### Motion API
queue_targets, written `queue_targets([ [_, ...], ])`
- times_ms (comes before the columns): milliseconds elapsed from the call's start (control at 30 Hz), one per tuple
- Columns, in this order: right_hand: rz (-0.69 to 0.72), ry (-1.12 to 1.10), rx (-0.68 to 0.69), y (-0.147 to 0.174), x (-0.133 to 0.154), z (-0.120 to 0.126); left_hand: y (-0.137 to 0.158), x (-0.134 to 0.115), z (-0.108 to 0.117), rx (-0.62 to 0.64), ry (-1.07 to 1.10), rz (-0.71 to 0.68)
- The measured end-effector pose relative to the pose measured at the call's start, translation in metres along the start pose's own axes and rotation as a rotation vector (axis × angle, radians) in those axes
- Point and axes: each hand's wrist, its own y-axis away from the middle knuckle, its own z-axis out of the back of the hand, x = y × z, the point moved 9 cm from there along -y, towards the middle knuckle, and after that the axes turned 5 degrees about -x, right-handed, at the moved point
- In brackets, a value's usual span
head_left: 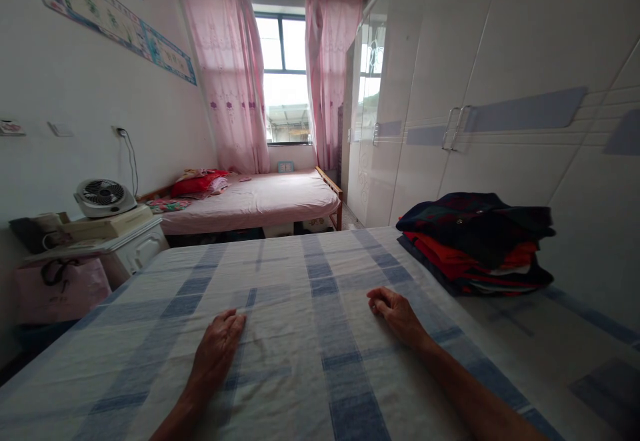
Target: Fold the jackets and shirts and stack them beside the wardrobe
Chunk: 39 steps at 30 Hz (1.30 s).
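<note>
My left hand (pixel 219 343) is over the blue-and-white checked bed sheet (pixel 280 387), its fingers stretched forward and slightly bent. It holds nothing. Farther right, my right hand (pixel 393 311) hovers over or rests on the same sheet; I cannot tell which. Its fingers are loosely bent with a gap by the thumb, and nothing is in them. A pile of folded clothes (pixel 475 241), dark checked on top with red and dark layers below, lies at the right edge of the bed, beyond my right hand. The sheet has small wrinkles between the hands.
White wardrobes (pixel 440 94) line the right wall. Ahead stands a second bed (pixel 260 194) with a pink sheet and red bedding (pixel 200 183), below a window with pink curtains (pixel 227 81). At left, a bedside cabinet (pixel 140 244) carries a fan (pixel 104 194), with a pink bag (pixel 63 291) beside it.
</note>
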Motion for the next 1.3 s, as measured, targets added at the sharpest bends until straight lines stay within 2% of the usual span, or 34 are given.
queue_targets([
  [367, 0.005, 0.025, 0.009, 0.004, 0.011, 0.001, -0.002, 0.003, -0.002, 0.017, -0.019, -0.026],
  [733, 0.028, 0.055, -0.01, 0.002, 0.01, 0.002, -0.007, 0.022, -0.013, 0.08, 0.01, -0.006],
  [1300, 0.042, 0.042, 0.0, 0.002, 0.012, 0.003, -0.007, 0.02, -0.012, 0.085, 0.027, 0.018],
])
